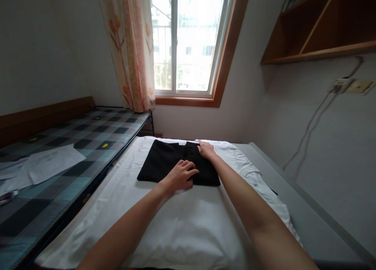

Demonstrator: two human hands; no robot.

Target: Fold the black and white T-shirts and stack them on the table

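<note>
A piece of black cloth (160, 162), folded flat, lies on a white sheet (176, 227) spread over a table. My left hand (180, 175) rests on the cloth's near edge around its middle, fingers bent and somewhat apart. At the far right edge of the cloth is my right hand (206, 148), touching it with the fingers pointing up and left; whether the fingertips pinch the fabric cannot be made out.
Left of the table stands a bed with a checked cover (73, 184), bearing papers (53, 162). A curtain (129, 47) hangs beside the window. A wooden shelf (320, 53) and a socket with a cable are on the right wall.
</note>
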